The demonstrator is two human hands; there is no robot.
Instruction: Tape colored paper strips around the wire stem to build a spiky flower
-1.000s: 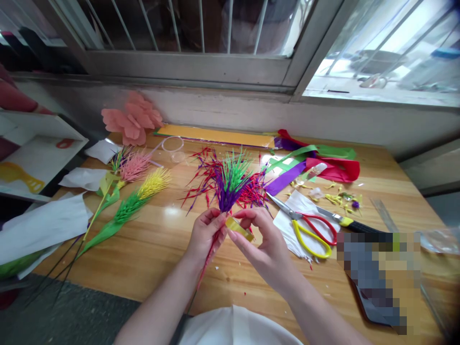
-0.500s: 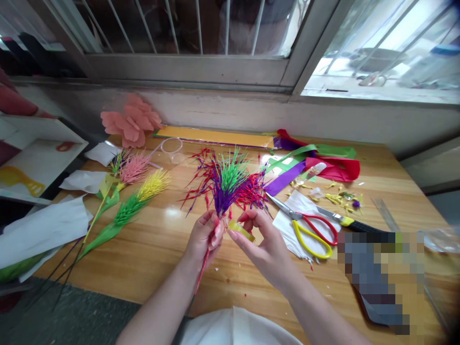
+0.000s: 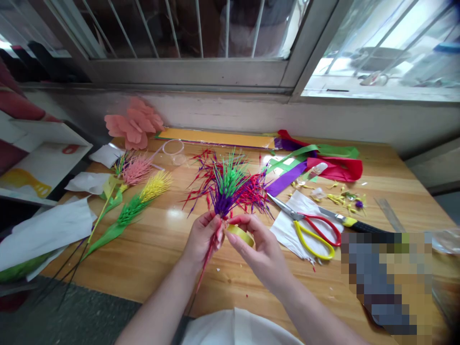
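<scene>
My left hand (image 3: pixel 206 238) is closed around the stem of a paper wheat ear (image 3: pixel 230 184), green at the top and purple at its base. Below the fist the red stem runs down toward my lap. In my right hand (image 3: pixel 257 247) is a roll of yellowish clear tape (image 3: pixel 241 235), pinched between thumb and fingers right beside the stem. Fingers partly hide where tape and stem meet. Behind the ear lie many loose red and purple paper pieces (image 3: pixel 201 179) on the wooden table.
At right are scissors (image 3: pixel 316 237) on white tissue (image 3: pixel 293 235), a black-handled cutter (image 3: pixel 366 228), crepe paper strips (image 3: pixel 334 167) and yellow scraps (image 3: pixel 338 199). Finished wheat stems (image 3: pixel 132 211), a pink paper flower (image 3: pixel 134 125) and white paper (image 3: pixel 46 235) lie left. A blurred-out object (image 3: pixel 388 282) sits front right.
My right hand has turned the tape roll slightly and brought its fingertips closer to the stem. The left hand keeps its grip, and the wheat ear has dipped a little.
</scene>
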